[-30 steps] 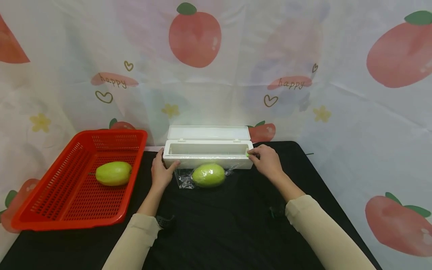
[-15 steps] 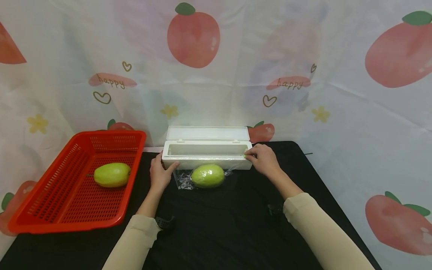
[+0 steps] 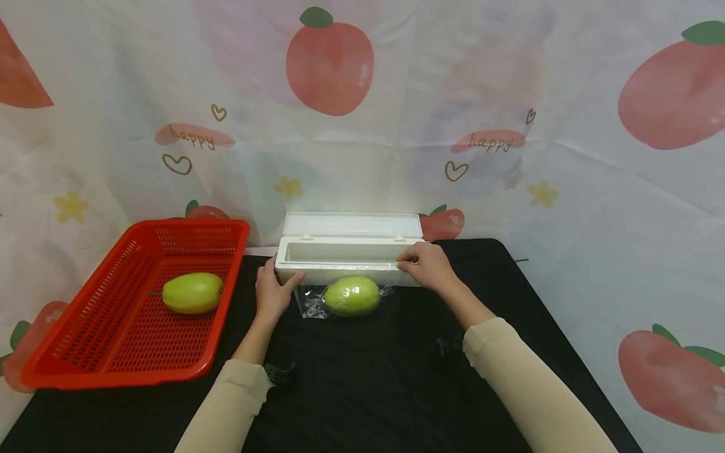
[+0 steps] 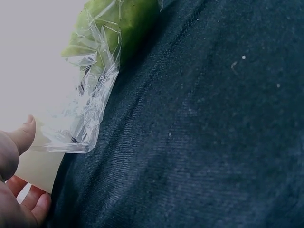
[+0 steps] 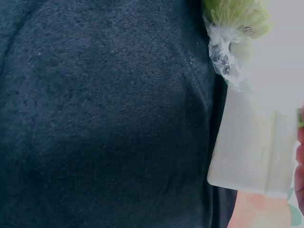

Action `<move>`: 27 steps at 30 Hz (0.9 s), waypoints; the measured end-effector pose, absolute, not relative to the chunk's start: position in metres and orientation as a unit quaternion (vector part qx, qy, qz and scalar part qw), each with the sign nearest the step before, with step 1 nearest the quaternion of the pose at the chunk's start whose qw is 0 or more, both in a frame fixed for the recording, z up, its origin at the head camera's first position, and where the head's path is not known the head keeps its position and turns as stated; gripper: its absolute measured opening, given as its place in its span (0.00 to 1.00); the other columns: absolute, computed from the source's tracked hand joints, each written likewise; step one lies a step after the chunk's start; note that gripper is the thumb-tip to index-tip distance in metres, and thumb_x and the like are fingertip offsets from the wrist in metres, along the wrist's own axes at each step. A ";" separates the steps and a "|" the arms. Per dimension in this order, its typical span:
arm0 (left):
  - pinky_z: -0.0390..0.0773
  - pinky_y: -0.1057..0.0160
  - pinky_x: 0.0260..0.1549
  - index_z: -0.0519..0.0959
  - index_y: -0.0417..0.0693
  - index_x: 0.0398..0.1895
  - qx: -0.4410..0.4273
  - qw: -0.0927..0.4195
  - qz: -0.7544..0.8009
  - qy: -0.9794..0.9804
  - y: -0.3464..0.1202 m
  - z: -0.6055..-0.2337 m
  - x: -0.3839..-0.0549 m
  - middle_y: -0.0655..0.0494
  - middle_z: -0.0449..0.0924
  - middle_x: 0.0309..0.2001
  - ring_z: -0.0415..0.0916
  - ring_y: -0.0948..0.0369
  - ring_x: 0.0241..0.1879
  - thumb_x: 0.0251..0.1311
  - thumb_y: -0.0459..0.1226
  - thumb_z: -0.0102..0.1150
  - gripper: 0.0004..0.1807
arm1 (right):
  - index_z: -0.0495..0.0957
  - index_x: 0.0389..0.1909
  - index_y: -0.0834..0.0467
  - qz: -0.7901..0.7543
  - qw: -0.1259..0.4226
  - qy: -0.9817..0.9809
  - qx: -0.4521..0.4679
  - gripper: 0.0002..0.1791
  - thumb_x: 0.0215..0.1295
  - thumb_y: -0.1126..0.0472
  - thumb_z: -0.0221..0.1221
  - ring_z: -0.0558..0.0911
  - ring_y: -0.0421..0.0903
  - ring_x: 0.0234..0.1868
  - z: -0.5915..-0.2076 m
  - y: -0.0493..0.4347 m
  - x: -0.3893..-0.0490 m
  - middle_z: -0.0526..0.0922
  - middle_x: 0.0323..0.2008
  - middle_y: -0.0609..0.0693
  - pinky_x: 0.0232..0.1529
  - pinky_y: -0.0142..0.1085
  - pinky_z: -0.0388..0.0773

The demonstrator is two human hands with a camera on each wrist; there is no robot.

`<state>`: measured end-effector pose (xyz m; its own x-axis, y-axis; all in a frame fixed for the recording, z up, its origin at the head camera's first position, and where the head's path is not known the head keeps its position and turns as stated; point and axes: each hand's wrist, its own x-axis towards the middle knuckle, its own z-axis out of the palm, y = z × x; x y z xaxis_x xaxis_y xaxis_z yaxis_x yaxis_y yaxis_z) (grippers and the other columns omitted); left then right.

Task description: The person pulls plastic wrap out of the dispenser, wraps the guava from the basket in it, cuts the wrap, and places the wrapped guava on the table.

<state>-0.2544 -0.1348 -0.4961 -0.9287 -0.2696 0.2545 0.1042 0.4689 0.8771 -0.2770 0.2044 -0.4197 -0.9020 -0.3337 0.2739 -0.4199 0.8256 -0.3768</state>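
A long white cling film dispenser [image 3: 325, 275] stands at the back of the table with its lid [image 3: 352, 224] raised. My left hand [image 3: 273, 294] grips its left end, thumb on the front face. With thumb and fingertips, my right hand [image 3: 428, 267] pinches a small green slider [image 3: 398, 265] on the front rim, right of the middle. Against the dispenser's front lies a yellow-green oval fruit [image 3: 352, 296] covered in clear film. Crumpled cling film [image 4: 90, 109] bunches beside the fruit, near my left thumb. Only finger edges show in the right wrist view.
A red plastic basket [image 3: 121, 370] stands at the left, holding another yellow-green fruit [image 3: 192, 293] without visible film. Black cloth [image 3: 362, 377] covers the table. A printed fruit curtain [image 3: 391, 170] hangs close behind the dispenser.
My right hand has slid left along the dispenser's front rim, the green slider between its fingers. The left hand keeps its hold on the left end. The fruit stays in place.
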 end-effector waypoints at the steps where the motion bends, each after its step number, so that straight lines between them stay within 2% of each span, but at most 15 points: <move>1: 0.70 0.43 0.55 0.64 0.39 0.72 0.049 0.182 -0.512 -0.838 -0.135 -0.496 -0.255 0.34 0.69 0.53 0.68 0.41 0.52 0.56 0.39 0.73 0.42 | 0.89 0.40 0.57 0.221 0.096 -0.950 0.197 0.07 0.63 0.60 0.67 0.83 0.52 0.42 -0.420 0.205 -0.277 0.87 0.37 0.52 0.45 0.50 0.78; 12: 0.66 0.43 0.62 0.64 0.38 0.72 0.051 0.175 -0.511 -0.840 -0.134 -0.496 -0.255 0.35 0.68 0.56 0.66 0.42 0.57 0.56 0.39 0.73 0.42 | 0.89 0.40 0.56 0.237 0.086 -0.947 0.198 0.07 0.63 0.60 0.67 0.82 0.51 0.39 -0.420 0.202 -0.281 0.86 0.35 0.51 0.43 0.48 0.79; 27: 0.66 0.41 0.61 0.64 0.38 0.71 0.053 0.183 -0.503 -0.843 -0.136 -0.499 -0.255 0.34 0.68 0.56 0.67 0.40 0.57 0.55 0.40 0.73 0.42 | 0.88 0.40 0.56 0.244 0.046 -0.953 0.177 0.07 0.66 0.59 0.65 0.83 0.48 0.36 -0.414 0.187 -0.281 0.88 0.33 0.49 0.41 0.47 0.78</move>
